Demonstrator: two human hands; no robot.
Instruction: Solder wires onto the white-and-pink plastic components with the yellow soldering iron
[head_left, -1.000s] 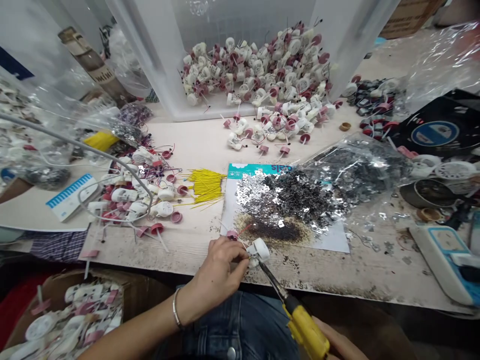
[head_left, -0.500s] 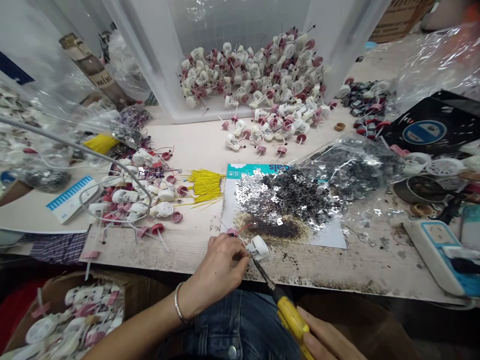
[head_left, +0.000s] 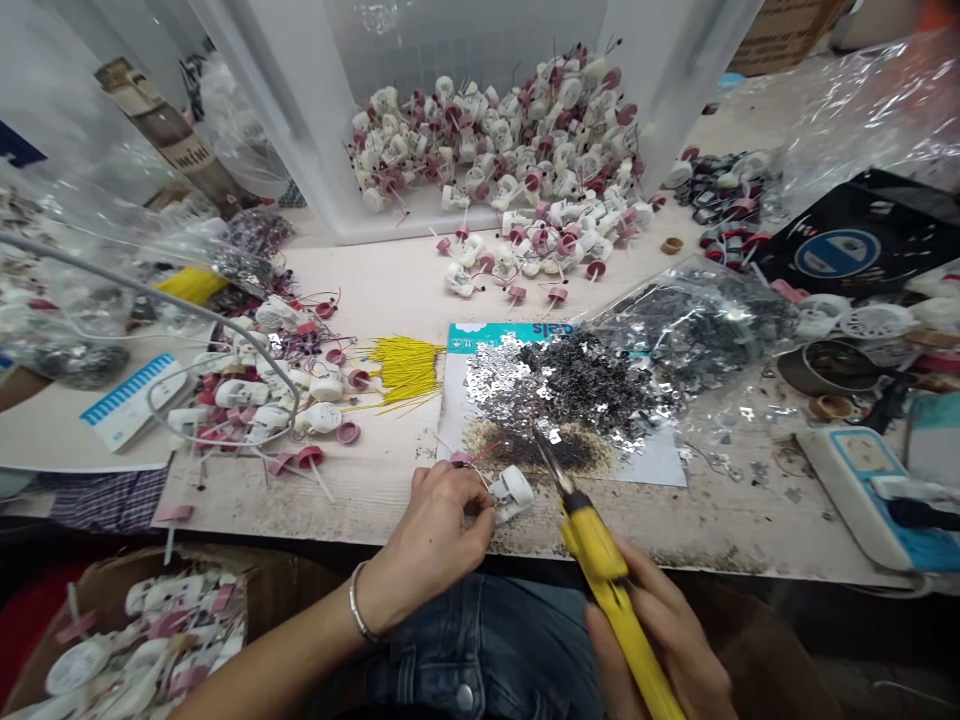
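Near the table's front edge, my left hand (head_left: 442,515) is closed around a small white plastic part (head_left: 514,492) with thin wires, whose round end sticks out to the right of my fingers. A pink cap (head_left: 460,458) shows just beyond the knuckles. My right hand (head_left: 660,625) grips a yellow-handled soldering iron (head_left: 600,560). The iron's dark tip reaches over the near side of a heap of small metal plates (head_left: 577,385), apart from the white part. Whether the tip touches the plates, I cannot tell. Under the heap lies a printed sheet (head_left: 652,470) with dark residue.
A translucent bin (head_left: 330,205) full of white and pink parts stands at the back. Yellow wires (head_left: 405,370) lie left of the sheet, beside more parts (head_left: 255,395) and a looped grey cable (head_left: 225,322). A power strip (head_left: 862,500) sits right. A cardboard box (head_left: 277,600) stands lower left.
The soldering iron has moved away from the white part, forward and slightly right, to the metal plates. My left hand keeps its hold almost in place. The view has shifted slightly.
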